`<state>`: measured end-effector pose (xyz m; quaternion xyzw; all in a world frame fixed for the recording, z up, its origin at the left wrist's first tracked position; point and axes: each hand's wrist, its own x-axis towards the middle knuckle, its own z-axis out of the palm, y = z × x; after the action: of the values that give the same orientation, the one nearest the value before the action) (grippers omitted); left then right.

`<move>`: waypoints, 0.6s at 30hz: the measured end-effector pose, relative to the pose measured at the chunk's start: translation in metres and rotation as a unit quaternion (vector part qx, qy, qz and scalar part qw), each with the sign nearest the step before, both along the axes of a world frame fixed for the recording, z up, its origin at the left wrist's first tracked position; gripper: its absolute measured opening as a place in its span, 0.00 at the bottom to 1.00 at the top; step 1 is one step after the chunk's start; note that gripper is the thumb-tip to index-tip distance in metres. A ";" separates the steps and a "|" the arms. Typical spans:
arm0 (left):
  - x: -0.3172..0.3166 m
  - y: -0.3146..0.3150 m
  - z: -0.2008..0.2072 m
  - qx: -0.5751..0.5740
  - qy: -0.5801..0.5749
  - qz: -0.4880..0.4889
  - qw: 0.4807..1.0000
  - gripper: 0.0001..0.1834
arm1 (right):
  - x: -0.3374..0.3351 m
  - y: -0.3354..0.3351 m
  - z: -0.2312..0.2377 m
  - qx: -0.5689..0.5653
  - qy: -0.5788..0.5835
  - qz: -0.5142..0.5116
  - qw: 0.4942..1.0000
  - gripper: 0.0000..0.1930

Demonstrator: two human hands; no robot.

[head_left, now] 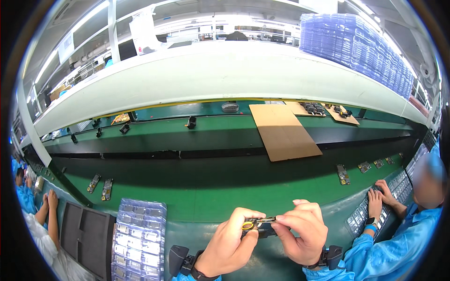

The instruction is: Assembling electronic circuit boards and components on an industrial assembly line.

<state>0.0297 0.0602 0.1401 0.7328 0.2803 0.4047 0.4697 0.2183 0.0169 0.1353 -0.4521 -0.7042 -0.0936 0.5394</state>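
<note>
My left hand [232,246] grips a small dark electronic assembly [266,230] between thumb and fingers, just above the near edge of the work surface. A yellow ring [247,225] shows on the assembly beside my left fingertips. From the other side, my right hand [303,234] pinches the assembly's right end, thumb and fingers pressed together. Whether a separate small part is in that pinch is hidden. Similar circuit board assemblies lie on the green conveyor belt, one [107,189] to the left and another [343,174] to the right.
Clear plastic trays of metallic parts [140,241] stand left of my hands, beside a black tray [84,236]. A cardboard sheet [286,136] spans the belt's far side under a white shelf [225,70]. Co-workers sit on both sides; the right one's hands [375,203] touch a parts tray.
</note>
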 end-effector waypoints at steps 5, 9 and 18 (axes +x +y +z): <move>-0.001 0.002 -0.002 0.025 -0.007 -0.003 1.000 0.14 | 0.000 0.001 0.000 -0.004 -0.008 0.002 1.000 0.14; -0.001 0.001 0.000 0.011 -0.009 -0.003 1.000 0.14 | -0.002 0.001 0.000 -0.005 -0.003 -0.004 1.000 0.14; 0.005 -0.002 -0.006 -0.024 -0.022 0.014 0.999 0.12 | -0.002 -0.002 0.001 -0.002 -0.001 -0.007 1.000 0.13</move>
<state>0.0343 0.0577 0.1343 0.7081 0.2900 0.4201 0.4878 0.2161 0.0146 0.1361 -0.4583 -0.7017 -0.0962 0.5369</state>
